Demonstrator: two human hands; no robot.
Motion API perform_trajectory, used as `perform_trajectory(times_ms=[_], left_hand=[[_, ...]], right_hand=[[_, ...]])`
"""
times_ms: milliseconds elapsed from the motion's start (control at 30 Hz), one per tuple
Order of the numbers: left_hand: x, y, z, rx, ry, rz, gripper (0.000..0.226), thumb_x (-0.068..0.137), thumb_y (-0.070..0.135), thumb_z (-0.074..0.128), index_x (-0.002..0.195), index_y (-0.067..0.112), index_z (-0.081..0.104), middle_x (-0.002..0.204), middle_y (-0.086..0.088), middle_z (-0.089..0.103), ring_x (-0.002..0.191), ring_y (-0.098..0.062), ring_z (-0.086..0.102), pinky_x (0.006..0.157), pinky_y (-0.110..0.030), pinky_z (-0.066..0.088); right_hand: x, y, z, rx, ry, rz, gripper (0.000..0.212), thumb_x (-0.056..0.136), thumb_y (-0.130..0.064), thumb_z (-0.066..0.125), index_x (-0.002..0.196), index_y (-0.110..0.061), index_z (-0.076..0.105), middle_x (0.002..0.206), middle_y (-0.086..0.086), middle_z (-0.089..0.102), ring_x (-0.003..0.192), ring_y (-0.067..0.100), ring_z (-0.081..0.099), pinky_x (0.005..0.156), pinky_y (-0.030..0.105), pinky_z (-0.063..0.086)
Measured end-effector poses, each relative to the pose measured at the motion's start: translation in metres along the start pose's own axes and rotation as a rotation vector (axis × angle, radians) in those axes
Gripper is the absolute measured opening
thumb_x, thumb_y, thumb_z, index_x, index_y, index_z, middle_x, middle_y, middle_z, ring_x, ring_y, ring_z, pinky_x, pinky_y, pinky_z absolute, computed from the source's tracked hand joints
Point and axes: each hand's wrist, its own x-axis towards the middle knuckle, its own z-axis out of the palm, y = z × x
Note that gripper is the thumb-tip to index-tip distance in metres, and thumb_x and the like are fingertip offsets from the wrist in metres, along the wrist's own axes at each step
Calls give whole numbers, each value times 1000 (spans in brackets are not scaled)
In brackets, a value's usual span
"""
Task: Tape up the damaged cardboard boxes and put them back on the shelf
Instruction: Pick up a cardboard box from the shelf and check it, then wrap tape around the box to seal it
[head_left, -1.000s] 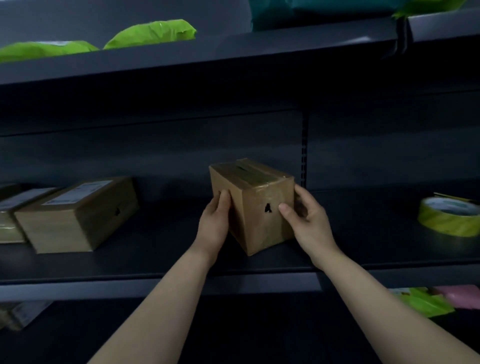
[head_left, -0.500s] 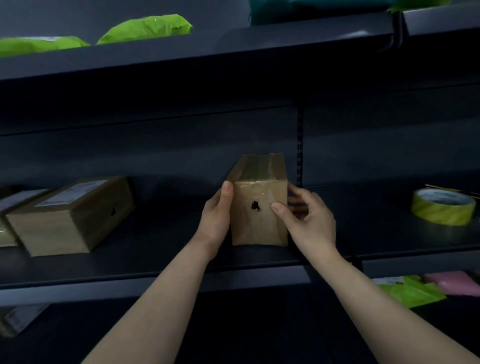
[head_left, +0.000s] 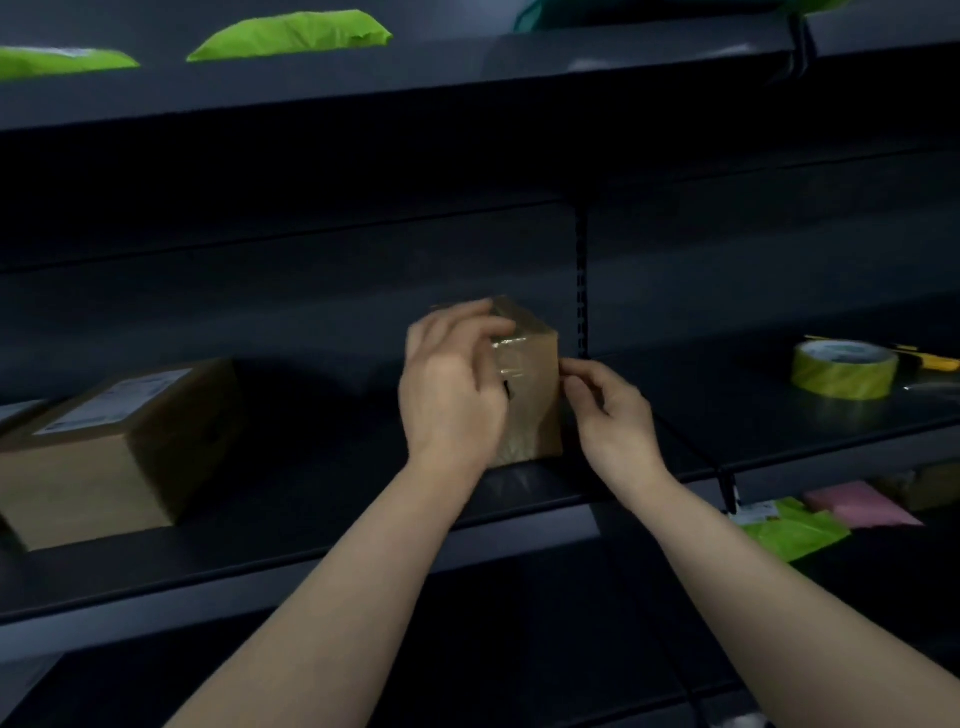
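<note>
Shelf (head_left: 519, 525) carries small box (head_left: 530, 395) mid-span, upright, hole facing near. Left hand (head_left: 452, 395) grip clamped over its near-left face, right hand (head_left: 608, 410) pinching right edge. Tape roll (head_left: 844, 369) far right, well apart. Suggest squaring box before reaching for tape.

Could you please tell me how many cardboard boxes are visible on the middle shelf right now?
2 clearly: the small box between both hands at centre, and the larger labelled box at left. A sliver at the far-left edge may be a third.
</note>
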Motion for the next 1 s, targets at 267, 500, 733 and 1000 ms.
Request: perform_trajectory(times_ms=[267, 500, 733, 1000], left_hand=[[-6, 61, 61, -262, -398, 38, 34, 93, 0, 51, 96, 24, 75, 99, 9, 72, 96, -8, 62, 87, -26, 48], [-6, 103, 142, -215, -721, -40, 19, 95, 20, 59, 111, 23, 68, 108, 8, 69, 100, -11, 64, 91, -31, 53], [-4, 156, 236, -87, -848, -30, 38, 92, 32, 62, 130, 25, 56, 129, 0, 63, 120, -21, 57, 99, -37, 49], [-6, 200, 316, 209, -885, 38, 62, 94, 43, 61, 147, 22, 36, 146, -6, 45, 135, -27, 38, 102, -40, 40]], right_hand=[[-15, 10, -78, -232, 215, 28, 30, 88, -2, 55, 96, -25, 72, 93, -12, 72, 91, 3, 66, 88, 28, 53], [-13, 27, -168, -377, 395, 144, 34, 85, -4, 52, 95, -30, 71, 91, -15, 70, 94, 8, 66, 88, 31, 52], [3, 60, -254, -462, 421, 189, 28, 85, -8, 56, 99, -28, 72, 92, -15, 69, 96, 11, 65, 87, 31, 52], [38, 98, -342, -805, 363, 350, 55, 88, -13, 56, 140, -21, 40, 147, 5, 38, 140, 26, 21, 110, 45, 26]])
